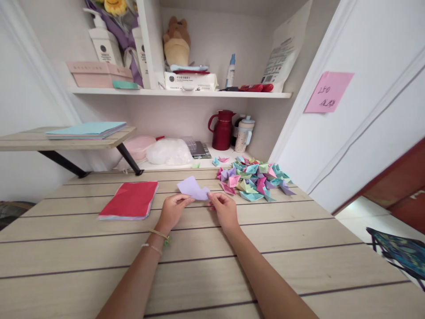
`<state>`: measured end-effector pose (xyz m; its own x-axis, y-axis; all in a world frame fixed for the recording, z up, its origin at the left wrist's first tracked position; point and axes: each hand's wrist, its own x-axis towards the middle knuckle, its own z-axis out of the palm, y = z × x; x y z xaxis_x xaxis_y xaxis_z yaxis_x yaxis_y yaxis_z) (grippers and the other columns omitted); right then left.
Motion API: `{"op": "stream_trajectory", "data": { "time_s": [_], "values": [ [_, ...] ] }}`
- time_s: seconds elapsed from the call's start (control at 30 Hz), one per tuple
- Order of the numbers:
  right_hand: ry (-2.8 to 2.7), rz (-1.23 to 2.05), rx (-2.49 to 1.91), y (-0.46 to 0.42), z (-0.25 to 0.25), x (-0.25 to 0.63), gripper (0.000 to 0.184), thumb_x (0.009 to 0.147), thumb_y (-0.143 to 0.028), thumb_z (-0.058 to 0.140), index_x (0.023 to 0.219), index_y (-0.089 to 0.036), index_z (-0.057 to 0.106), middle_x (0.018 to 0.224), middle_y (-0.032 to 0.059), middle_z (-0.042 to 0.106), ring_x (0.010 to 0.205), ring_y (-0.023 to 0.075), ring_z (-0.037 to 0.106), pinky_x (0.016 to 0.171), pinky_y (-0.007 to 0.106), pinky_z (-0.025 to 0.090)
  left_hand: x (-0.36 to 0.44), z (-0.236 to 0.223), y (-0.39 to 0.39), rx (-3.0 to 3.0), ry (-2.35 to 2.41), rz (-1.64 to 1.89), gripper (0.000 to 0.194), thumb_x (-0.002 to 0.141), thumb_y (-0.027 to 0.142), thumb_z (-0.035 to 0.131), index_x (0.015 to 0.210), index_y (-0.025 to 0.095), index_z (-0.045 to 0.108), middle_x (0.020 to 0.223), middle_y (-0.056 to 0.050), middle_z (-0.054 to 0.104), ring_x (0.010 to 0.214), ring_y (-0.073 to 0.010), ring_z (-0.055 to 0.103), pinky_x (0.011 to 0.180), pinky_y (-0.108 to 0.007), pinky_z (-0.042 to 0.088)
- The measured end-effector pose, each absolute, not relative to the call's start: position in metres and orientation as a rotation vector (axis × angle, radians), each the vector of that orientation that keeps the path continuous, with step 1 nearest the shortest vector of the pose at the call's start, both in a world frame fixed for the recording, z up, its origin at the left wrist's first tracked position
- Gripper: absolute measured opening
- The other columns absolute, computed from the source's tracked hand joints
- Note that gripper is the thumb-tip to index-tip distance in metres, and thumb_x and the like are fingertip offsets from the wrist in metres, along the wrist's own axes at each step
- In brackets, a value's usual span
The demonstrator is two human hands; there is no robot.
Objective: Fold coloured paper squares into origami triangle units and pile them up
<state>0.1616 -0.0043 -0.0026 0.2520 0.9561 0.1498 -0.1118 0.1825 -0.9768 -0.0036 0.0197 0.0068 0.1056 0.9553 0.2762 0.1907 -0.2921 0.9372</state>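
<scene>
A small sheet of pale purple paper [191, 187], partly folded, is held above the middle of the table between both hands. My left hand [173, 210] pinches its lower left edge between thumb and fingers. On the other side, my right hand [225, 208] grips the right corner the same way. To the right lies a heap of folded paper boats [254, 177] in pink, blue, green and purple. A stack of square paper [131, 199] with a red sheet on top rests to the left.
A raised wooden shelf [114, 141] with black legs carries blue paper [88, 129] at the left. Along the back stand a clear plastic bag [169, 152], a dark red jug [222, 130] and a speckled cup [244, 135]. A pink note [328, 92] is stuck to the right wall.
</scene>
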Motion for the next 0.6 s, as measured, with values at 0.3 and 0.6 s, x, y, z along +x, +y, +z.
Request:
{"op": "stream_trajectory", "data": {
  "time_s": [0.3, 0.6],
  "values": [
    [-1.066, 0.915, -1.114, -0.0073, -0.0011, 0.1610, 0.035, 0.065, -0.045, 0.066, 0.083, -0.016, 0.063, 0.068, 0.0046, 0.066, 0.062, 0.0178, 0.060, 0.053, 0.027, 0.046, -0.0068, 0.0029, 0.0237, 1.352, 0.973, 1.214, 0.029, 0.064, 0.031, 0.068, 0.087, 0.013, 0.066, 0.077, -0.007, 0.071, 0.074, -0.0188, 0.066, 0.075, -0.031, 0.050],
    [-1.266, 0.912, -1.145, -0.0126, 0.0017, 0.1570, 0.030, 0.066, -0.040, 0.065, 0.084, -0.016, 0.066, 0.070, 0.0040, 0.067, 0.061, 0.0162, 0.059, 0.057, 0.026, 0.045, -0.0049, 0.0014, 0.0250, 1.383, 0.971, 1.279, 0.023, 0.058, 0.025, 0.072, 0.075, 0.014, 0.062, 0.073, -0.004, 0.069, 0.072, -0.0150, 0.064, 0.072, -0.026, 0.049]
  ]
}}
